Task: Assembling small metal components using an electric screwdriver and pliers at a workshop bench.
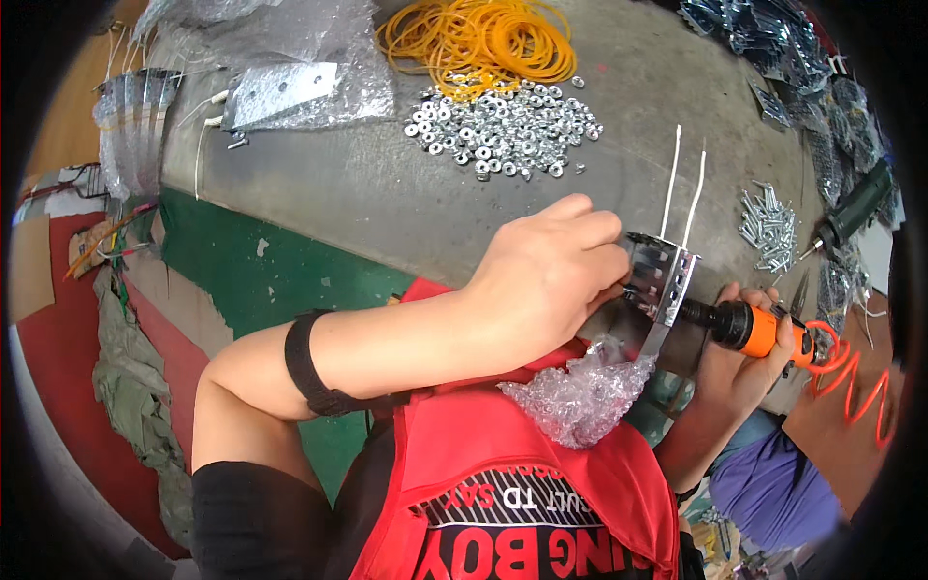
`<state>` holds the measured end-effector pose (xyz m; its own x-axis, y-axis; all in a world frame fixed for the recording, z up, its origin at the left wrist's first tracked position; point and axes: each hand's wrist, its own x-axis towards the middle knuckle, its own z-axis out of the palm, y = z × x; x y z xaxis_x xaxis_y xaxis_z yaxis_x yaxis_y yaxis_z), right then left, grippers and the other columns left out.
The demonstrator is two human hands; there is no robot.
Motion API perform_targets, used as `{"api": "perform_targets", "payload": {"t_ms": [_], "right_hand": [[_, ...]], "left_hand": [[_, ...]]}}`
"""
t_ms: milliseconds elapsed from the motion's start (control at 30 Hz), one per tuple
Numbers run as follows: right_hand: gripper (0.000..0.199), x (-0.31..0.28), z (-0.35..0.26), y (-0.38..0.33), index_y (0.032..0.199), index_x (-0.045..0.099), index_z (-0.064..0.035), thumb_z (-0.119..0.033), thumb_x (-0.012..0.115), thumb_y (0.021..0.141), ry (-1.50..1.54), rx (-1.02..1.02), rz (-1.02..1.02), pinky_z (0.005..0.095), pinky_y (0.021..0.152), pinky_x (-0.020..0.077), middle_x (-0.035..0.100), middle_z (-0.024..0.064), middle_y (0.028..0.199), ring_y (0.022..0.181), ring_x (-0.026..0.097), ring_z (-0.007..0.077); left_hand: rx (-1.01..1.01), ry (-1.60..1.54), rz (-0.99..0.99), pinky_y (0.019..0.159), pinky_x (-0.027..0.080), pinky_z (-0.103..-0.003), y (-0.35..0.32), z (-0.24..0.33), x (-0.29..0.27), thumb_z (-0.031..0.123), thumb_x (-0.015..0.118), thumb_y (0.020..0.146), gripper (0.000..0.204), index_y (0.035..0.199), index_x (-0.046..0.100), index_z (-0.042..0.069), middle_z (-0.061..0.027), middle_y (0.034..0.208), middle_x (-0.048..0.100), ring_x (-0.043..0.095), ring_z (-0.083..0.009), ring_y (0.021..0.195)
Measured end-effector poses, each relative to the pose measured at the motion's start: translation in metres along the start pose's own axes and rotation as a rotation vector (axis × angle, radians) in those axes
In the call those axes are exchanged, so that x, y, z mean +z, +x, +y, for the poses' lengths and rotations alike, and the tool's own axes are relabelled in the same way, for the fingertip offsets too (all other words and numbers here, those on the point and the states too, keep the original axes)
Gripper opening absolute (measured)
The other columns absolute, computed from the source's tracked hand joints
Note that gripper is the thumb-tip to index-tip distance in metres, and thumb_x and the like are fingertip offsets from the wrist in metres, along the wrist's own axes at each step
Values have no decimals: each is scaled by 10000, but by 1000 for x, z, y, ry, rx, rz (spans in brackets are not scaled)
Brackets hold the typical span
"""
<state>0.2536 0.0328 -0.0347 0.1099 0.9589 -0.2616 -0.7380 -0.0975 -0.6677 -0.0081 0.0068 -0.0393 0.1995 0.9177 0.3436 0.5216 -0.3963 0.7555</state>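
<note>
My left hand (556,271) is closed, its fingertips pressed to the left side of a shiny metal plate with a slotted bracket (667,275). Any small part between those fingertips is hidden. Two white wires (682,188) stick out from the plate's far end. Crumpled bubble wrap (585,394) hangs round its near end, against my red apron (522,454). In my right hand (735,367) is an orange and black power screwdriver (764,332), lying sideways with its black nose at the bracket's right side. A coiled orange hose (851,372) trails from its rear.
On the grey table (319,174) lie a heap of flanged nuts (503,130), yellow rubber bands (493,43) and a pile of screws (768,227). A dark green screwdriver (855,208) rests at right. Another wired metal plate (280,92) lies on bubble wrap at far left.
</note>
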Motion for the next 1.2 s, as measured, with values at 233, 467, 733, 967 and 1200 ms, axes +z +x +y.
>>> {"api": "perform_targets", "payload": {"t_ms": [233,467,733,967,1200], "right_hand": [[348,6,4,-4,1162,466,-2,-235,567,925,34,-26,46,456,1047,357,542,101,949,944,541,218],[335,5,2,-1,1163,463,-10,-225,558,924,48,-19,19,483,1034,372,547,103,943,938,553,244],[350,11,4,-4,1153,481,-8,-238,577,906,38,13,104,480,989,416,557,85,932,912,569,228],[321,22,4,-8,1097,502,-35,-258,609,893,86,34,160,447,937,441,569,65,897,882,579,226],[342,36,3,-13,1132,497,4,-226,613,908,143,52,239,439,984,416,542,62,889,901,553,225]], "left_hand": [[82,127,21,558,454,-337,-6,3,1,76,725,642,178,786,620,78,-49,752,483,510,-237,704],[93,222,-14,551,456,-340,-3,7,1,69,720,624,179,764,609,79,-52,747,483,510,-243,709],[-21,112,-152,572,442,-371,14,10,-11,4,723,579,208,709,569,58,-72,733,493,511,-279,692],[129,156,-248,555,463,-333,18,4,-8,12,648,568,200,748,579,66,-47,767,524,536,-230,711],[127,194,-266,521,444,-338,22,9,-7,-56,662,461,286,725,582,18,-83,745,557,538,-257,641]]}}
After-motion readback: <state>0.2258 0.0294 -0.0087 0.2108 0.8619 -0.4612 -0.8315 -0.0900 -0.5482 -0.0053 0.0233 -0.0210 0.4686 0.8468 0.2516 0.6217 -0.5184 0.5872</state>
